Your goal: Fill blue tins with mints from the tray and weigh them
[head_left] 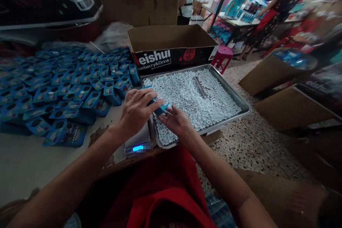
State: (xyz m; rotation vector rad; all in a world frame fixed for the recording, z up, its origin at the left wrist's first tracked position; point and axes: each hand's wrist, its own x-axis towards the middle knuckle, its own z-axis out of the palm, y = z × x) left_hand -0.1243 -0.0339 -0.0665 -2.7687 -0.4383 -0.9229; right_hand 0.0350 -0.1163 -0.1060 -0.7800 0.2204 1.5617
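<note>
My left hand [137,108] is wrapped over a small blue packet [161,107], holding it tilted above the near left corner of a metal tray [244,111]. Below the packet's end, my right hand [176,119] is palm up with its fingers stretched out. I cannot tell whether any pieces lie in that palm. Small white pellets [184,96] fill the tray, and a metal trough-shaped tool [200,87] rests on them. Under my left wrist is a digital scale [130,149] with a lit blue display.
Rows of blue packets [72,78] with round holes cover the table to the left. Behind the tray stands an open carton [173,58]. A pink stool [223,57] and more cartons [291,105] are on the right. Two other people are farther back.
</note>
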